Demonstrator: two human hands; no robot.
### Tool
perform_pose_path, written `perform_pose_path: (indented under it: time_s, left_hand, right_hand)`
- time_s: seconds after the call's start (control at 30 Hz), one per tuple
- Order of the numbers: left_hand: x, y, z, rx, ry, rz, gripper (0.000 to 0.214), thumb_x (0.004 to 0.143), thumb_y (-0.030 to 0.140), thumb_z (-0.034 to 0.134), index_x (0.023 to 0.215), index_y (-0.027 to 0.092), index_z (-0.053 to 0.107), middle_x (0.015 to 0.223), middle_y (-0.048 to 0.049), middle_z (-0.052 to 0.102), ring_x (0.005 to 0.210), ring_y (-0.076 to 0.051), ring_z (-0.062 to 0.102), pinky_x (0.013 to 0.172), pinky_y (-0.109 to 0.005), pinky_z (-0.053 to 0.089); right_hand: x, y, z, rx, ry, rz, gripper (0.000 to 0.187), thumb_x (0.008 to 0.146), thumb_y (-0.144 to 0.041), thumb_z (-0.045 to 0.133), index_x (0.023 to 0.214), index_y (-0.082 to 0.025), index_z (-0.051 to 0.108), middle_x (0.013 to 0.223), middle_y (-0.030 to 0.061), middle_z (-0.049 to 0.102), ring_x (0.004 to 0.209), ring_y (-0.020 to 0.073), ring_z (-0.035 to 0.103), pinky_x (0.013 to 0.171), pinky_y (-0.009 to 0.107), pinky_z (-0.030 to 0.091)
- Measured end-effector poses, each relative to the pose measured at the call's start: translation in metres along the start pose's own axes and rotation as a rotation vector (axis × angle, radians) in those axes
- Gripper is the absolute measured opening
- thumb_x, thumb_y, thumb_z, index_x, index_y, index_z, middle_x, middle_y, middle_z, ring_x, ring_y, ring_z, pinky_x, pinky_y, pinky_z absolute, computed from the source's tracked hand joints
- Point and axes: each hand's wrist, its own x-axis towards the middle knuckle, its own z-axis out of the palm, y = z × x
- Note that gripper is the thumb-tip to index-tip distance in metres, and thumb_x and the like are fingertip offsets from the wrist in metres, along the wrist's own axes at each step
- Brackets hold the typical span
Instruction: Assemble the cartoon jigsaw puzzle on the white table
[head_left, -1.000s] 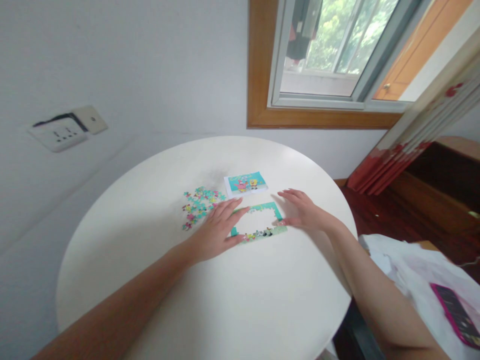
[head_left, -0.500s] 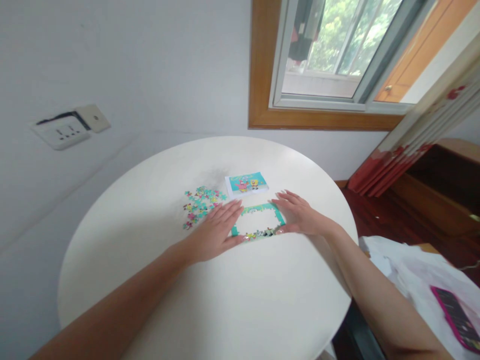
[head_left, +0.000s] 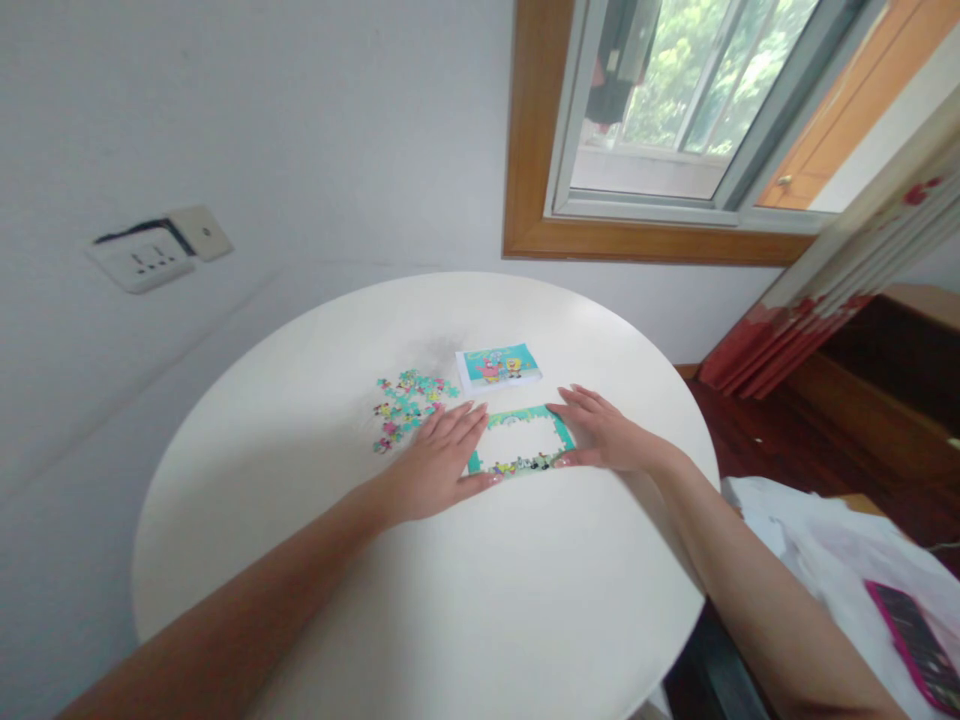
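Bracketing a partly assembled jigsaw border (head_left: 521,467) from both ends, the two hands rest low over a round white table (head_left: 480,600). The border lies flat, a rectangle of turquoise and green pieces with small cartoon figures along its near strip, and white surface shows through its middle. At its left end sits the left hand (head_left: 431,465), palm down, fingers extended and close together, the thumb set well apart at the near corner and the index fingertip by the far one. At the other end the right hand (head_left: 604,432) opens in a loose C, its index fingertip at the far corner and its thumb at the near one. Both touch the border by its ends; how firmly they press cannot be told.

Just beyond the left fingertips, loose jigsaw pieces (head_left: 405,405) in turquoise, pink and yellow are scattered in a patch. Beside that patch, behind the border, lies a SpongeBob picture (head_left: 501,366) with a white margin; whether it is a card or a thin box is unclear. Off to the right, a pink-edged smartphone (head_left: 915,640) rests on white crumpled material (head_left: 795,535).
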Motion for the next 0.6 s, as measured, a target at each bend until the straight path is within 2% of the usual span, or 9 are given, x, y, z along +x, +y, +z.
perform_pose_path:
  time_s: [0.23, 0.4, 0.5, 0.6]
  left_hand:
    - [-0.001, -0.004, 0.001, -0.006, 0.003, 0.018, 0.081, 0.092, 0.07, 0.03, 0.151, 0.014, 0.029, 0.157, -0.0172, 0.03, 0.147, -0.032, 0.021, 0.119, -0.052, 0.009]
    - [-0.001, -0.003, -0.002, -0.016, -0.01, 0.009, 0.082, 0.093, 0.069, 0.03, 0.151, 0.012, 0.027, 0.157, -0.0172, 0.029, 0.147, -0.031, 0.022, 0.119, -0.05, 0.007]
    - [-0.001, -0.006, -0.004, -0.033, -0.031, 0.003, 0.089, 0.09, 0.073, 0.031, 0.153, 0.011, 0.019, 0.158, -0.0186, 0.026, 0.147, -0.032, 0.022, 0.119, -0.049, 0.009]
    - [-0.001, -0.014, -0.004, -0.043, -0.014, 0.001, 0.094, 0.087, 0.076, 0.035, 0.154, 0.012, 0.017, 0.158, -0.0187, 0.025, 0.146, -0.034, 0.022, 0.119, -0.048, 0.012]
  right_hand:
    - [0.001, 0.002, 0.003, 0.023, 0.009, -0.012, 0.087, 0.075, -0.071, 0.062, 0.146, -0.025, 0.043, 0.158, 0.0151, 0.029, 0.147, 0.0343, 0.019, 0.118, 0.057, 0.018]
    - [0.0, 0.0, -0.001, 0.068, 0.017, -0.011, 0.082, 0.078, -0.068, 0.062, 0.146, -0.026, 0.042, 0.157, 0.0135, 0.032, 0.147, 0.0316, 0.022, 0.118, 0.057, 0.019]
    - [-0.001, 0.004, -0.002, 0.111, 0.05, -0.025, 0.075, 0.081, -0.061, 0.064, 0.144, -0.025, 0.044, 0.155, 0.0131, 0.035, 0.146, 0.03, 0.026, 0.118, 0.053, 0.024]
    - [-0.003, 0.007, -0.004, 0.144, 0.103, -0.043, 0.065, 0.084, -0.056, 0.063, 0.139, -0.025, 0.051, 0.155, 0.0127, 0.035, 0.147, 0.0301, 0.023, 0.118, 0.053, 0.025]
